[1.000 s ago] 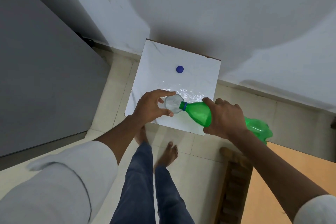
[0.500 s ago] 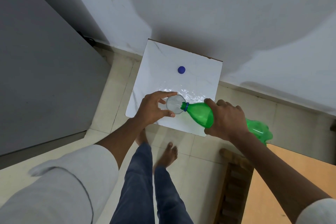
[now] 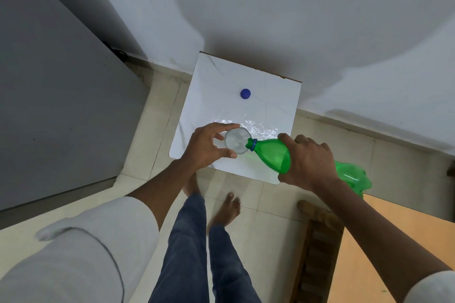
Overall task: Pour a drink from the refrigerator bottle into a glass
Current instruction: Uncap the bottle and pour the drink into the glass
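A clear glass [image 3: 235, 140] stands on the small white marble table [image 3: 211, 96], seen from above. My left hand [image 3: 205, 146] wraps around the glass from the left. A green plastic bottle [image 3: 273, 155] lies tilted almost flat, its open mouth with a blue ring resting over the glass's right rim. My right hand [image 3: 307, 162] grips the bottle around its middle; the bottle's base sticks out behind that hand. The blue cap [image 3: 245, 93] lies on the table farther back.
A grey refrigerator [image 3: 49, 106] fills the left side. White walls close the corner behind the table. A wooden chair or frame [image 3: 317, 241] and an orange surface [image 3: 384, 241] are at the lower right. My bare feet stand on the tiled floor below the table.
Both hands, the glass and the bottle hold nearly the same pose. The bottle's mouth stays over the glass's rim.
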